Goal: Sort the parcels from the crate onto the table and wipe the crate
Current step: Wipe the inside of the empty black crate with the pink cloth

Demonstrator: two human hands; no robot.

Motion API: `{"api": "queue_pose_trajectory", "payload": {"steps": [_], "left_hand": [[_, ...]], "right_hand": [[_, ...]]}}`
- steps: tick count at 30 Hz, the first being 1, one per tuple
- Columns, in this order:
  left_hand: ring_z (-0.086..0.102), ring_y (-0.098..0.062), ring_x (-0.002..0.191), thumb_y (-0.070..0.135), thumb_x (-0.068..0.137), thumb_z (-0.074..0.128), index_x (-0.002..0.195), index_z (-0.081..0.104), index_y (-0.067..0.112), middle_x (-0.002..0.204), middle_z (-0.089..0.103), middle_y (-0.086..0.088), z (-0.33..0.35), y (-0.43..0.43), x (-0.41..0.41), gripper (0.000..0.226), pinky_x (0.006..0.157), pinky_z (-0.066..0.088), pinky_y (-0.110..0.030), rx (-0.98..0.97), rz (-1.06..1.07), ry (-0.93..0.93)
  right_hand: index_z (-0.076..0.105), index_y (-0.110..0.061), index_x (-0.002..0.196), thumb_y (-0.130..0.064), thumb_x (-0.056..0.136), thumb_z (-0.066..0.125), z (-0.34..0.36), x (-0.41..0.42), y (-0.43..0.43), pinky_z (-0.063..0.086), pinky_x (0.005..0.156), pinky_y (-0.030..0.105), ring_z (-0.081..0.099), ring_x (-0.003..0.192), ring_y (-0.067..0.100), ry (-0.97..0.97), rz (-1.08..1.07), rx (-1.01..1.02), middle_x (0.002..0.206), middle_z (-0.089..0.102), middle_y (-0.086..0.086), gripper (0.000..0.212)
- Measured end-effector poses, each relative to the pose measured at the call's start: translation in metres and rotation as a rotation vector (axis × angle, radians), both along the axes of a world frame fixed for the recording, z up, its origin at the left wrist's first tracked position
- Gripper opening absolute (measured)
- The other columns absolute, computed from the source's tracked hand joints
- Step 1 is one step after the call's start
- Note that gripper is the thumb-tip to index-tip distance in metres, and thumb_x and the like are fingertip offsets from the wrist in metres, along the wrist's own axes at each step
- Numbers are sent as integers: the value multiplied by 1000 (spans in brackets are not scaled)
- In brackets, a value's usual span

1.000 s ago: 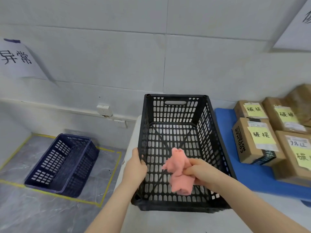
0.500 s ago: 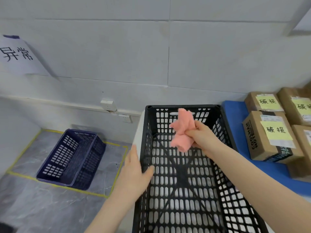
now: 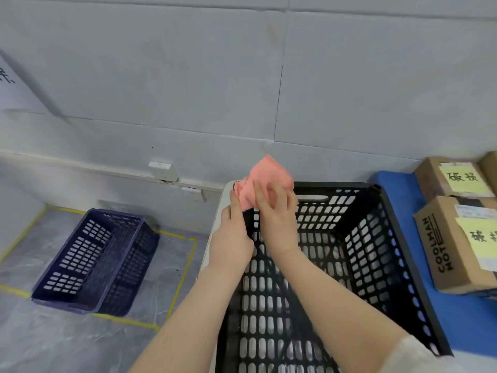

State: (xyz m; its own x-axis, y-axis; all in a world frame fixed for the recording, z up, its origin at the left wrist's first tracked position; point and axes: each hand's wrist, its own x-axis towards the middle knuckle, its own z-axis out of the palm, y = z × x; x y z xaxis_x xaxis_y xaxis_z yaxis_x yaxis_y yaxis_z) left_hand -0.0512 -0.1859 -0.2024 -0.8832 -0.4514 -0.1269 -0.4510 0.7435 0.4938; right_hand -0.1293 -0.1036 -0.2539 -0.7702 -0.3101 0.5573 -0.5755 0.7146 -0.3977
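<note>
The black slotted crate [image 3: 376, 265] stands on the white table with nothing inside it. My right hand [image 3: 277, 214] grips a bunched pink cloth [image 3: 266, 176] against the crate's far left corner. Beside it, my left hand [image 3: 234, 232] holds the crate's left rim, fingers curled over the edge. Brown cardboard parcels [image 3: 454, 238] with yellow labels lie on the blue mat [image 3: 473, 324] to the right of the crate.
A dark blue crate [image 3: 96, 259] sits on the grey floor at the left inside a yellow taped square. The tiled wall with sockets [image 3: 162, 169] runs close behind the table. A paper sign hangs at the far left.
My right hand carried the pink cloth from the crate's middle to the far left corner. My left hand slid forward along the left rim.
</note>
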Motion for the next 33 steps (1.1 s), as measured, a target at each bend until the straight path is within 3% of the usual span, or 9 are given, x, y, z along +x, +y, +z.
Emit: {"api": "queue_pose_trajectory", "payload": {"steps": [6,12,15,20,22,24,28,31,33], "left_hand": [[59,-35,94,-3,84,45,152,-12,25,143,34,-6,0,-1,-2,93,66,40,-35,32,10,-18],[59,-33,95,13,92,48,152,-13,27,141,37,-7,-2,0,0,87,68,41,-36,30,9,1],[59,-35,97,13,91,50,152,-12,28,139,37,-7,0,0,0,88,70,41,-37,34,15,-5],[58,-39,97,1,84,46,152,-11,27,141,37,-9,3,2,0,92,68,38,-36,32,18,-2],[57,-40,99,2,85,47,152,-11,26,141,38,-10,5,2,0,92,71,41,-39,37,14,3],[57,-40,100,0,85,46,153,-10,25,141,37,-10,5,3,1,91,73,41,-39,46,9,10],[56,-38,101,-2,83,45,153,-9,25,141,38,-11,1,1,0,92,69,39,-38,39,14,21],[57,-37,102,2,85,49,153,-9,26,144,36,-10,-1,1,0,92,72,42,-39,36,6,21],[56,-37,103,4,86,50,153,-9,25,144,36,-10,-1,0,-1,92,72,41,-38,34,-1,21]], "right_hand": [[47,-24,137,3,86,50,-40,0,-1,48,91,39,37,119,33,-95,85,-71,135,38,6,58],[37,-29,145,-9,87,60,-77,-5,15,36,110,46,23,139,34,-664,161,795,150,27,3,65],[50,-33,137,-16,92,55,-53,-8,14,43,103,39,40,129,24,-706,161,576,137,42,0,48],[60,-25,127,-12,90,55,4,7,57,47,82,24,49,101,16,-93,99,-237,114,50,-3,39],[62,-24,117,-22,96,52,14,-3,57,45,79,26,50,94,12,-100,110,-413,107,50,-10,23],[63,-28,109,-24,96,52,10,-9,52,48,80,36,51,99,15,-204,66,-315,108,54,-5,18],[63,-15,126,10,69,61,-47,-17,59,54,84,37,45,114,36,-51,180,393,121,54,15,63],[50,-21,138,4,79,60,-75,-15,62,38,107,41,35,130,35,-470,151,699,141,33,8,65],[51,-28,136,2,84,58,-77,-10,60,37,108,41,34,130,33,-588,100,617,140,37,5,61]]}}
